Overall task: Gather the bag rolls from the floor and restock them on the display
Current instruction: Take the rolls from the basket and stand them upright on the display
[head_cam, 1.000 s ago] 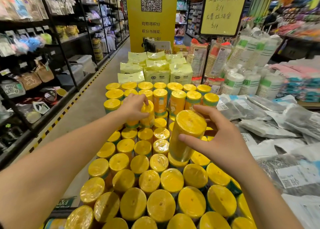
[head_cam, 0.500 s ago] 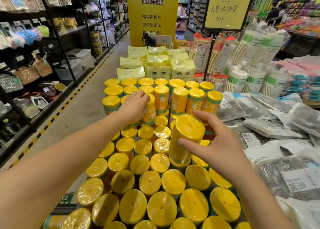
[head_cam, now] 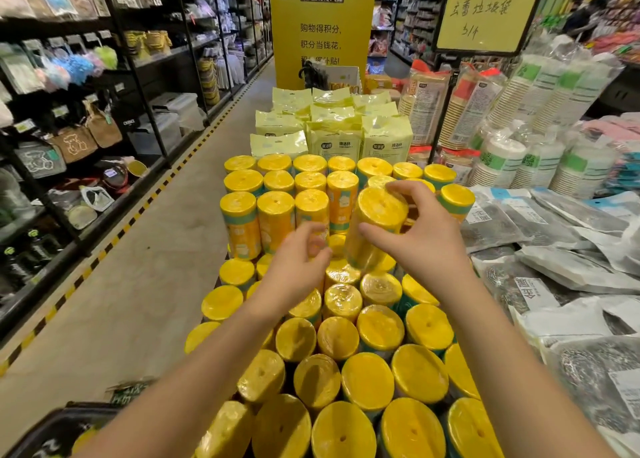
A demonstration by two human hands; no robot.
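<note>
Several yellow bag rolls (head_cam: 379, 329) stand upright in packed rows on the display, with a taller second tier of rolls (head_cam: 275, 220) at the back. My right hand (head_cam: 420, 239) grips one yellow roll (head_cam: 379, 222), tilted above the middle rows. My left hand (head_cam: 299, 265) hovers just left of that roll with loosely curled fingers and holds nothing; it is blurred.
Pale yellow packs (head_cam: 334, 135) stand behind the rolls. Grey bagged goods (head_cam: 561, 267) lie on the right, stacked paper cups (head_cam: 540, 159) beyond them. Black shelving (head_cam: 86, 111) lines the aisle floor (head_cam: 138, 284) on the left. A dark basket rim (head_cam: 59, 426) shows at bottom left.
My left hand has let go of a roll in the back tier and drawn back towards the held roll. My right hand has carried its roll slightly forward and up.
</note>
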